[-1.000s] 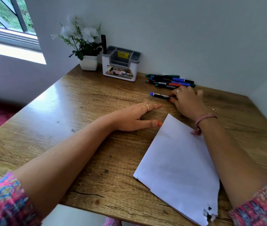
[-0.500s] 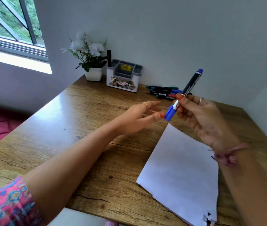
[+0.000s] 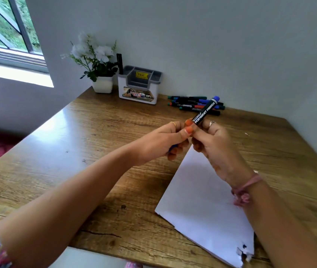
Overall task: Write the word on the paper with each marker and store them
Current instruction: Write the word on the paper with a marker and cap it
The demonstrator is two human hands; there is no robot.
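My right hand (image 3: 214, 144) holds a black marker with a blue end (image 3: 206, 111) tilted up over the desk. My left hand (image 3: 165, 143) is closed around the marker's lower end, where a bit of its blue cap (image 3: 173, 147) shows between the fingers. A blank white sheet of paper (image 3: 200, 207) lies on the wooden desk (image 3: 88, 144) under and in front of my right wrist. Several more markers (image 3: 188, 105) lie in a pile by the back wall. A white and grey organiser (image 3: 138, 85) stands left of them, with one black marker (image 3: 119, 63) upright in it.
A white pot of white flowers (image 3: 97, 66) stands in the back left corner beside the organiser. The wall runs close behind and to the right of the desk. The paper's near corner (image 3: 243, 252) is torn. A window (image 3: 4, 29) is at the far left.
My right hand lifted the blue marker off the desk. My left hand rose from the desk and closed over its capped end.
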